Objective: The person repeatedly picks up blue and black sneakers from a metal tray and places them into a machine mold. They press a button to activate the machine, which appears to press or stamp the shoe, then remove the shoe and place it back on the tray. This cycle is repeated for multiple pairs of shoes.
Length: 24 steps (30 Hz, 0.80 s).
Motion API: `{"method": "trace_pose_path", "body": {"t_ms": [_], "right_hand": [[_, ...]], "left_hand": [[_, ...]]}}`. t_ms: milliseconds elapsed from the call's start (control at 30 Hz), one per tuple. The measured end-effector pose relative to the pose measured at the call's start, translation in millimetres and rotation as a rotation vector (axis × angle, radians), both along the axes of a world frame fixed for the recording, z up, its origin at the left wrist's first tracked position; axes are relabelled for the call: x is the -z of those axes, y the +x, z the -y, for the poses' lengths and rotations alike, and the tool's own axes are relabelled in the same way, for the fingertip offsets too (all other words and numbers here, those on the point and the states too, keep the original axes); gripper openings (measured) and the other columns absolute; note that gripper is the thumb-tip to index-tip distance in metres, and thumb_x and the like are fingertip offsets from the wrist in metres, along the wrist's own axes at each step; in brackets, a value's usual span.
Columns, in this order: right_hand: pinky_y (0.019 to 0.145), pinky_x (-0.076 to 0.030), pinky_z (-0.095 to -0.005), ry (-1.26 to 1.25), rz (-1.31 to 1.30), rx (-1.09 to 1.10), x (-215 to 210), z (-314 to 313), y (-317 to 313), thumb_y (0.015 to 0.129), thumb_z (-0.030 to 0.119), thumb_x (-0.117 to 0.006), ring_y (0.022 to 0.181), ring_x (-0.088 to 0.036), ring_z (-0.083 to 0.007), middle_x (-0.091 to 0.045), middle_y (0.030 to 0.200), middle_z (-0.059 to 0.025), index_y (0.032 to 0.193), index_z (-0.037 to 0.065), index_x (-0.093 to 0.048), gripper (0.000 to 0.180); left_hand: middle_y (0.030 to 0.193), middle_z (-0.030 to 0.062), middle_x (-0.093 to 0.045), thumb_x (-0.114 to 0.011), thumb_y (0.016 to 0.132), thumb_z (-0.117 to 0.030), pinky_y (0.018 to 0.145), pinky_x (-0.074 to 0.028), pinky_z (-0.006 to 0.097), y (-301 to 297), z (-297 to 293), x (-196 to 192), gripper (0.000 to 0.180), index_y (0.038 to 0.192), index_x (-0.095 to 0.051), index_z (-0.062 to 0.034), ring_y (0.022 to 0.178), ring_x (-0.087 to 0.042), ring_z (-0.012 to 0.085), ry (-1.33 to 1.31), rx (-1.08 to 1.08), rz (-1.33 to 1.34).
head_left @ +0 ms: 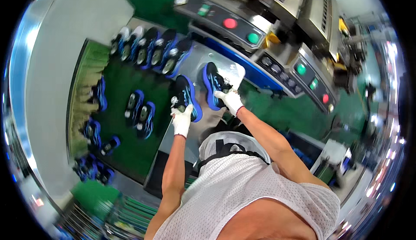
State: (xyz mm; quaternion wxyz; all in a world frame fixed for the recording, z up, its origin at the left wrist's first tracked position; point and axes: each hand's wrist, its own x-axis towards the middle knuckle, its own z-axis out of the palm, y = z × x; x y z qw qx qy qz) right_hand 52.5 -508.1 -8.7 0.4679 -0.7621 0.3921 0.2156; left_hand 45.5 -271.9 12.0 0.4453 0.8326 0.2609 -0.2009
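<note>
Gloves (181, 127) on, white ones, and each hand has a shoe! The left hand (182, 117) is closed around the lower end of the left-hand shoe (183, 88), thumb on one side, fingers on the other, the gap between them just wide enough for the upper. Some fingertips are lost behind the shoe, so how tightly they press, I cannot tell.

Over to the right hand (229, 100): thumb reaching across toward the purple-blue sole, fingers curled in by the collar, and the right-hand shoe (209, 73) is in that grip. Again part of the fingers is hidden. Both shoes are black with blue streaks, toes pointing away from the body, side by side with a gap between them, over the metal table (205, 54).

Just left of the table's far end, a row of shoes (149, 48) leans together in a neat line. Further left, on the green surface (123, 151), two more shoes (146, 120) lie next to each other, and others (102, 94) sit along its left edge. Beyond the table, a control panel (216, 18) shows a red button (230, 23) and green ones.
</note>
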Motion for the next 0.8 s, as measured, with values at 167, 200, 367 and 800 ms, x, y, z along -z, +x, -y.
{"method": "trace_pose_path", "body": {"t_ms": [167, 200, 367, 800], "right_hand": [[0.065, -0.056, -0.0359, 0.773, 0.354, 0.592, -71.4, 33.4, -83.4, 0.079, 0.029, -0.085, 0.083, -0.067, -0.0168, -0.069, 0.098, -0.0128, 0.111, -0.003, -0.067, 0.049], [0.065, -0.055, -0.0346, 0.52, 0.224, 0.606, -72.2, 47.1, -107.1, 0.079, 0.031, -0.086, 0.081, -0.066, -0.0175, -0.069, 0.096, -0.0119, 0.108, -0.003, -0.068, 0.049], [0.067, -0.054, -0.0346, 0.113, 0.259, 0.884, -127.4, 101.7, -238.4, 0.073, 0.052, -0.086, 0.076, -0.061, -0.0131, -0.068, 0.086, -0.0092, 0.102, -0.01, -0.07, 0.07], [0.091, -0.055, -0.0373, -0.706, 0.49, 2.017, -192.3, 147.3, -621.5, 0.08, 0.027, -0.085, 0.105, -0.066, -0.021, -0.066, 0.125, -0.011, 0.138, -0.003, -0.055, 0.071]], "left_hand": [[0.127, 0.0304, -0.063, -0.081, 0.081, -0.048, 0.102, -0.048, 0.046, 4.9, 77.8, -28.4, 0.089, 0.137, -0.047, 0.013, 0.116, -0.063, 0.042, 0.025, 0.418, -0.057], [0.126, 0.0302, -0.063, -0.081, 0.081, -0.047, 0.102, -0.048, 0.046, -0.1, 98.2, -33.4, 0.086, 0.135, -0.049, 0.0129, 0.115, -0.063, 0.0416, -0.027, 0.515, -0.061], [0.137, 0.0253, -0.058, -0.08, 0.083, -0.044, 0.108, -0.042, 0.041, -52.0, 210.7, -79.1, 0.088, 0.143, -0.045, 0.0094, 0.124, -0.057, 0.0318, -0.21, 1.039, 0.336], [0.134, 0.0191, -0.06, -0.082, 0.081, -0.023, 0.104, -0.046, 0.037, -366.9, 533.9, -231.8, 0.077, 0.141, -0.044, 0.0076, 0.121, -0.059, 0.0237, -0.729, 2.104, 0.067]]}}
